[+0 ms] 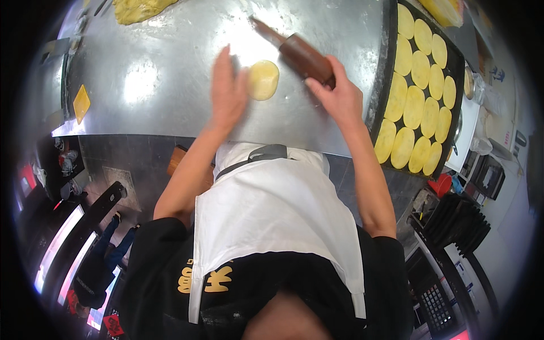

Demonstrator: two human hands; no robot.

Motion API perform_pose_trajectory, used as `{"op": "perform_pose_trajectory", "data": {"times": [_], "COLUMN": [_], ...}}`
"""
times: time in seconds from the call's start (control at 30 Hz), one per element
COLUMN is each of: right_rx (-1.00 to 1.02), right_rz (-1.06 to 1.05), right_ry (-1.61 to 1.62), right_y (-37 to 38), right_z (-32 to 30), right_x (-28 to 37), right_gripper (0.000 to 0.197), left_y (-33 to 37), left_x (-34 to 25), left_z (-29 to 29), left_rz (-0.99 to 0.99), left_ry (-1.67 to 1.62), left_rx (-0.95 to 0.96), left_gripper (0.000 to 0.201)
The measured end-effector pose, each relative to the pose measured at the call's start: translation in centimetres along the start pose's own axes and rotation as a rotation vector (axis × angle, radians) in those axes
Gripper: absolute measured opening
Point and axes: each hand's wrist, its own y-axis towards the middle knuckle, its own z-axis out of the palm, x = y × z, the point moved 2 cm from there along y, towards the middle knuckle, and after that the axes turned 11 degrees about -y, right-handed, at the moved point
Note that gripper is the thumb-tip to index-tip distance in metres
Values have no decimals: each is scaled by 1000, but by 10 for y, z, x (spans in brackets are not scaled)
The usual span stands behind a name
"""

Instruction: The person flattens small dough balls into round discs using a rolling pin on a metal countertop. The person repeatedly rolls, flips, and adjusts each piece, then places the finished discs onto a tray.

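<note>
A flattened round of yellow dough (264, 80) lies on the metal worktop in front of me. My left hand (229, 93), smeared by motion, is at the left edge of the round with its fingers stretched out; whether it touches the dough I cannot tell. On the other side, my right hand (341, 95) grips the near end of a dark brown wooden rolling pin (303, 55). The pin slants up to the left, its thin handle pointing away from me, to the right of the round.
A black baking tray (378, 107) at the right holds several yellow dough ovals in rows. A large lump of yellow dough (141, 8) sits at the far left of the metal worktop (170, 107). A yellow diamond-shaped piece (81, 104) is near the left edge. Behind at lower left is another person (99, 272).
</note>
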Motion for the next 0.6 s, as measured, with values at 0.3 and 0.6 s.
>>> {"op": "perform_pose_trajectory", "data": {"times": [0.3,0.6], "right_rx": [7,13], "right_rz": [-237,-273], "right_ry": [-191,-157], "right_y": [110,55], "right_z": [42,52], "right_x": [33,34], "right_gripper": [59,66], "left_y": [106,64], "left_x": [69,59], "left_z": [-13,-22], "left_rz": [-32,393], "left_ry": [686,533], "left_rx": [215,11], "left_gripper": [64,42]}}
